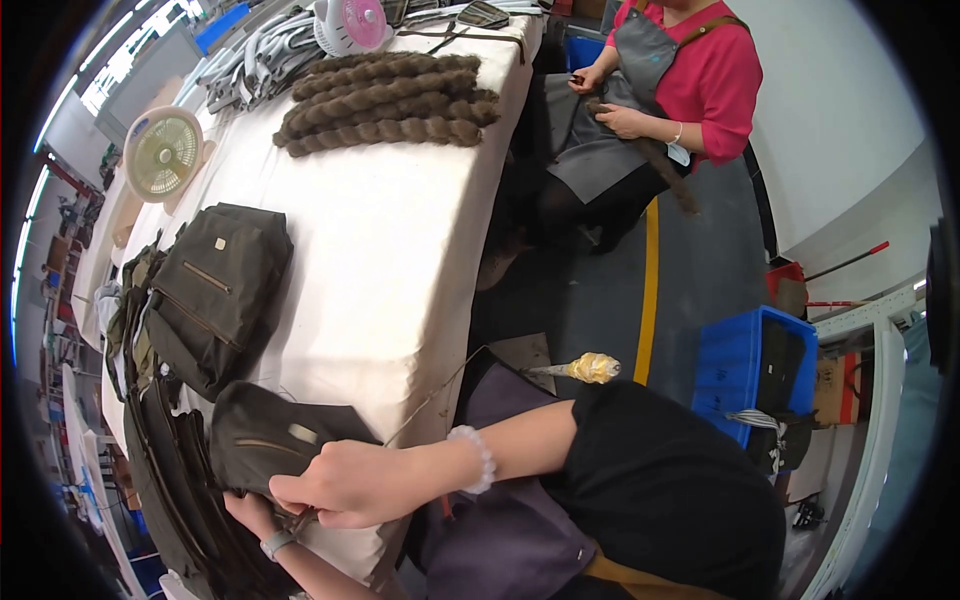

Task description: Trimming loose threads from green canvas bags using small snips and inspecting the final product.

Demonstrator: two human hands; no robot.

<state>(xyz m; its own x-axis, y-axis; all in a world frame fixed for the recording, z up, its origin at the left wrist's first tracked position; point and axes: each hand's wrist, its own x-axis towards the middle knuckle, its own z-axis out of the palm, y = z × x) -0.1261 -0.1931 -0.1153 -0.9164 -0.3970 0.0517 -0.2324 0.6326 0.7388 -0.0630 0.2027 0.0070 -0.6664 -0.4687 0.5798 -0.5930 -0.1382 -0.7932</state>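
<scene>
A dark olive fabric bag with a zipper and a small pale label lies on the near edge of the white-covered table. My left hand, a watch on its wrist, is closed at the bag's lower edge, its fingers partly hidden. Just right of it, my right hand, wearing a beaded bracelet, is closed over the bag's near side. A bit of something brown shows beneath its fingers, too covered to name. Farther along the table rests a larger olive backpack with zippers.
Dark folded bag pieces are piled at the left. Beyond stand a fan, brown fluffy twisted bundles and a pink-and-white fan. Across the corner sits a co-worker in an apron. A blue bin is at right.
</scene>
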